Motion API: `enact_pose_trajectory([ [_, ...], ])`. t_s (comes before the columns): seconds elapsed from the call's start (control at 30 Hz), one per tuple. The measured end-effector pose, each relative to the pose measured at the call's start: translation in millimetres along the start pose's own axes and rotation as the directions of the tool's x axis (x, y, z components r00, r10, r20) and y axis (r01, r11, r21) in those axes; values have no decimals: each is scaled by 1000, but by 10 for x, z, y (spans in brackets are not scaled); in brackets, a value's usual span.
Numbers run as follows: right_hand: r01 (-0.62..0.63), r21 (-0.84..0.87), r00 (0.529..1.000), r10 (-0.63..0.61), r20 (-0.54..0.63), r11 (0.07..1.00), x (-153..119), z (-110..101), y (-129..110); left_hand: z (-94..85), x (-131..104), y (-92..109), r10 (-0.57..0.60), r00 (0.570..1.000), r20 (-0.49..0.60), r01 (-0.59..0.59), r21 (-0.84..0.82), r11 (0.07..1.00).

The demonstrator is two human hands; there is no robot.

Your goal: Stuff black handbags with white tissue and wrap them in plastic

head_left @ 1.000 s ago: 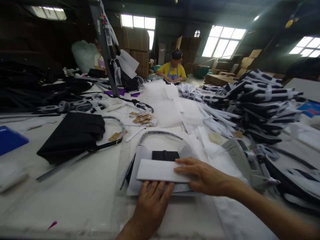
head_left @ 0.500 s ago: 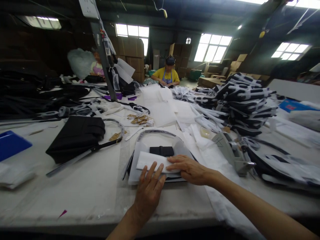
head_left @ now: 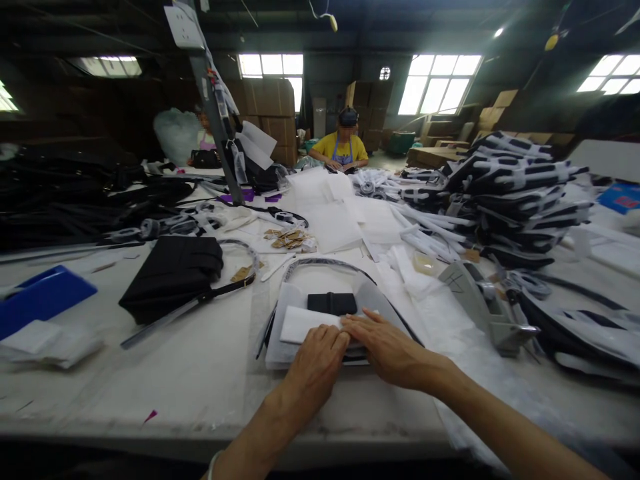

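Note:
A folded white sheet point(head_left: 303, 323) lies over a bag wrapped in translucent white paper point(head_left: 286, 293), with a black strap piece point(head_left: 332, 303) showing behind the fold. My left hand point(head_left: 320, 357) has its fingers curled together on the sheet's front edge. Beside it my right hand point(head_left: 383, 343) lies on the sheet's right part, fingers stretched out and nearly touching the left ones. A wrapped handle point(head_left: 330, 262) arches behind the bag.
On the left are a black bag point(head_left: 173, 277) and a blue tray point(head_left: 55, 300). A tape dispenser point(head_left: 483, 307) stands at right, before a tall stack of wrapped black pieces point(head_left: 520, 200). A person in yellow point(head_left: 345, 147) sits across the table.
My left hand has moved right along the sheet, and its spread fingers have curled in. My right hand stays on the sheet's right part. The view has shifted slightly.

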State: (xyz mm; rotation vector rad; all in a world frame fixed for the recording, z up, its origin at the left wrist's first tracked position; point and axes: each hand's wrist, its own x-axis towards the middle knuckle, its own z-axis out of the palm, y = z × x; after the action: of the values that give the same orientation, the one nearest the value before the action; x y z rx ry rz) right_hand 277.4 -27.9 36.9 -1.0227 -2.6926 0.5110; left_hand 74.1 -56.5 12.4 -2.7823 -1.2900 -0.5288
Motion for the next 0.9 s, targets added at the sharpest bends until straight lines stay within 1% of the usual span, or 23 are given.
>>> enact_pose_trajectory([
  [0.07,-6,40,1000,6,-10,999,-16,28,31,29,-22,-5,-31,999,-22,31,-37,999],
  [0.13,-1,61,1000,2,-7,998,-25,34,49,43,-36,-17,-74,995,-65,70,-51,996],
  [0.23,-9,49,1000,9,6,999,-29,47,61,16,-8,-68,-86,989,-120,88,9,996],
  [0.3,-7,41,1000,6,8,999,-36,74,71,-10,36,-124,-61,994,-96,66,52,996],
  [0.4,-11,49,1000,12,-27,999,-63,126,79,-10,83,-197,-44,999,-16,45,71,996],
  [0.47,-24,56,998,27,-52,998,-89,152,77,24,77,-215,-59,998,6,59,67,996],
  [0.53,-22,58,997,26,-67,998,-108,169,80,80,41,-208,-76,997,-3,76,65,995],
  [0.63,-13,67,996,18,-82,998,-96,174,119,190,-36,-185,-70,996,-64,77,116,990],
  [0.73,-6,64,997,11,-80,998,-64,135,132,300,-95,-192,-45,991,-128,67,173,983],
  [0.8,2,36,992,3,-124,999,-97,97,34,357,-117,-212,-25,989,-146,51,176,983],
  [0.87,37,41,978,-27,-208,998,-221,95,-186,398,-129,-228,-16,987,-158,41,154,987],
  [0.9,83,73,973,-65,-220,994,-318,122,-330,414,-134,-230,-18,985,-169,42,137,990],
])
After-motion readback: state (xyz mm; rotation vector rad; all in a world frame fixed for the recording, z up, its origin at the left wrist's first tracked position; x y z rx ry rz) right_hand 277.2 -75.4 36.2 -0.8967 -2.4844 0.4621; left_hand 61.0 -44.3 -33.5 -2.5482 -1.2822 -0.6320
